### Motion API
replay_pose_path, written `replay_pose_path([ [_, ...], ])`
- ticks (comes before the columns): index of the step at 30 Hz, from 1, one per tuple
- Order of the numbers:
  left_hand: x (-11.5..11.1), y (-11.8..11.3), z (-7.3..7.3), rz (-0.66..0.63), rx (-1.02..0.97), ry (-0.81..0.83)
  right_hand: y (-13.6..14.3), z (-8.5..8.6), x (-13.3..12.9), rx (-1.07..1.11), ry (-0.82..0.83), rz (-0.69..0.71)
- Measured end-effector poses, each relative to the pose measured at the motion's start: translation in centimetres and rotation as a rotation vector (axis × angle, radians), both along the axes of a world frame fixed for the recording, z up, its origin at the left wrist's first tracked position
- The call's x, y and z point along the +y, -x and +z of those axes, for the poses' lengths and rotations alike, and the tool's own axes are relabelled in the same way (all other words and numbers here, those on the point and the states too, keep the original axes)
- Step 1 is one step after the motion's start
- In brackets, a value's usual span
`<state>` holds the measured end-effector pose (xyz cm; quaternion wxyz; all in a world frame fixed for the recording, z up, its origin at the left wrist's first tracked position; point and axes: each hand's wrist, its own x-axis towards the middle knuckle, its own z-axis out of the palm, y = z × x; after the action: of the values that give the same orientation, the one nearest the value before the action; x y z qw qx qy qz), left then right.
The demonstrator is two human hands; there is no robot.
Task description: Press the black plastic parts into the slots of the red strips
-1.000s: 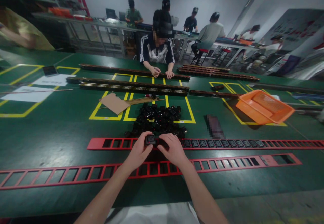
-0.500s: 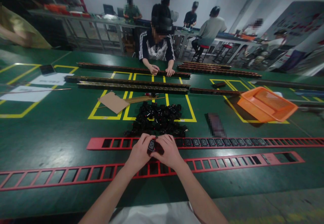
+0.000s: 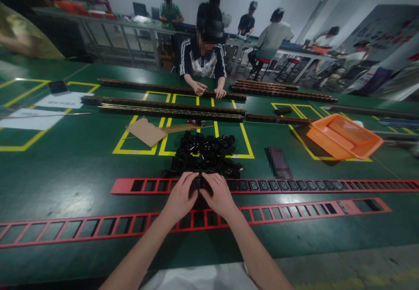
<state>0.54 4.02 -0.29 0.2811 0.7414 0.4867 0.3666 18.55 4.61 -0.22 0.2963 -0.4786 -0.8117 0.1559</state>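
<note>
Between my two hands is a small black socket module, held just over the upper red slotted strip. My left hand grips its left side, fingers bent. On its other side my right hand has its fingers curled round against the same module. Right of my hands, a row of black modules sits in the strip's openings. A heap of black modules lies just beyond my hands. The lower red slotted strip runs beneath my wrists.
An orange basket stands tilted at the right, with a dark blurred object nearer. Cardboard and long dark rails lie farther back. Across the table sits a person, hands on a rail.
The black module between my hands has turned, its socket face showing less clearly, and it sits slightly higher. My fingers have shifted around it.
</note>
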Motion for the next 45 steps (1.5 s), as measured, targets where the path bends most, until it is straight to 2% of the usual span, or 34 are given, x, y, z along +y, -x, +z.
replay_pose_path([
  [7,0.3,0.1,-0.2,-0.002,-0.014,0.007,0.0,0.1,0.1,0.033,0.014,0.01],
  [18,0.4,0.2,-0.9,-0.012,0.085,-0.039,0.1,0.0,0.1,0.045,0.017,0.018],
  [34,0.5,-0.1,-1.2,-0.009,0.133,-0.086,0.2,-0.1,0.2,-0.03,0.042,0.02],
  [39,0.4,-0.1,-0.8,-0.012,0.154,-0.098,0.3,0.1,0.1,-0.063,0.038,0.003],
  [45,0.3,-0.1,-0.5,-0.018,0.182,-0.094,0.4,0.2,-0.3,-0.172,-0.002,-0.08],
])
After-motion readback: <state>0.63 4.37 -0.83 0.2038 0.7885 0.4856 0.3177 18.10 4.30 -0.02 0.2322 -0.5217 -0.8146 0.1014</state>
